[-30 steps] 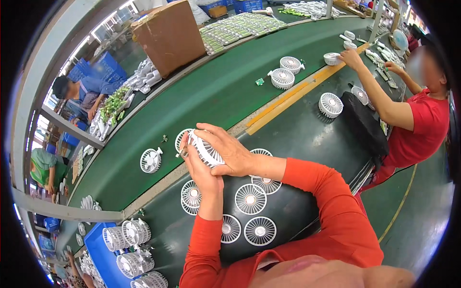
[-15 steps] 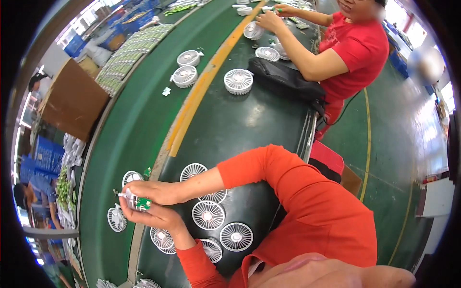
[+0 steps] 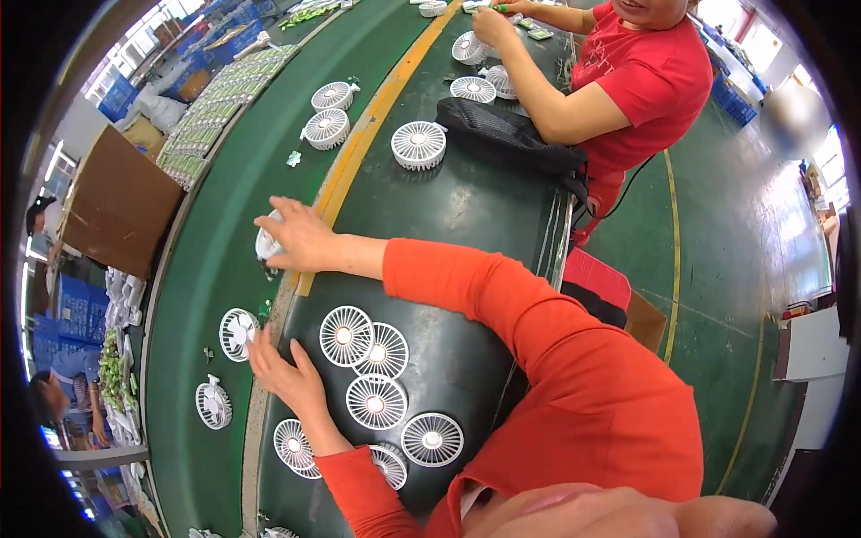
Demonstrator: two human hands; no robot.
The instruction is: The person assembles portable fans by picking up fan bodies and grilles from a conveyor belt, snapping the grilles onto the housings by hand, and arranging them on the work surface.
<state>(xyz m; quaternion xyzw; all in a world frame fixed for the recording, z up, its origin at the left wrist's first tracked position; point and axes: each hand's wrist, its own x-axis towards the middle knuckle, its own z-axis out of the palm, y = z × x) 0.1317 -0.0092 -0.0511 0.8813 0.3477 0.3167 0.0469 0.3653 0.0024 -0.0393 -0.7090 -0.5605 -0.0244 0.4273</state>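
My right hand (image 3: 300, 238) reaches over the green belt and curls round a white fan part (image 3: 267, 244), which its fingers partly cover. Small dark bits show just below that part. Nearer, my left hand (image 3: 289, 372) is open with spread fingers, its fingertips beside a white fan head with bare blades (image 3: 239, 334); I cannot tell whether they touch it. A small green circuit board (image 3: 265, 309) shows next to this fan head. Another white fan head (image 3: 213, 403) lies further down the belt. Round white fan grilles (image 3: 377, 402) are spread on the dark table by my left forearm.
Further up the belt are two white fan heads (image 3: 326, 129) and a small pale piece (image 3: 294, 159). Beyond a yellow strip (image 3: 381, 108), a fan head (image 3: 419, 145) and a black bag (image 3: 511, 139) lie on the table. A co-worker in red (image 3: 637, 81) works at the far end.
My hands have parted. They were together around a white part with a green board; now the right is further up the belt on a white part, and the left has opened beside the fan head.
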